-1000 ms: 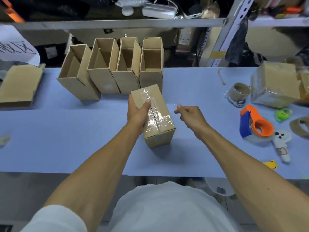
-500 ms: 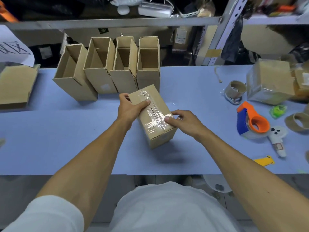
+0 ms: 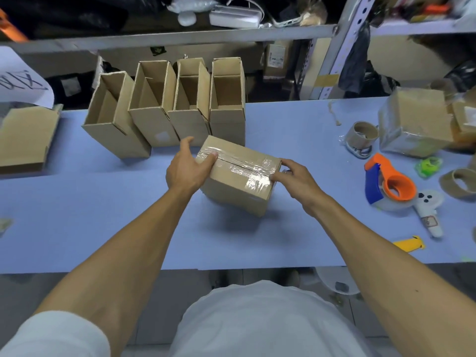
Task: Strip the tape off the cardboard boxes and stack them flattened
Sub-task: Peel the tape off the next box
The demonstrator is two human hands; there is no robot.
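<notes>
Sealed brown cardboard box [image 3: 238, 176] with clear tape [image 3: 242, 167] along its top seam sits mid blue desk [image 3: 77, 215], just before four open boxes [image 3: 164, 106]. Left hand [image 3: 186, 167] grips its left end; right hand [image 3: 296, 180] pinches tape at right end.

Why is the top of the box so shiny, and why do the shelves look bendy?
Head view: the clear tape on the taped box glares white under overhead light; the box throws a soft shadow on the blue table toward the person; the wide-angle lens bows the shelf; the top right corner is blurred.
</notes>
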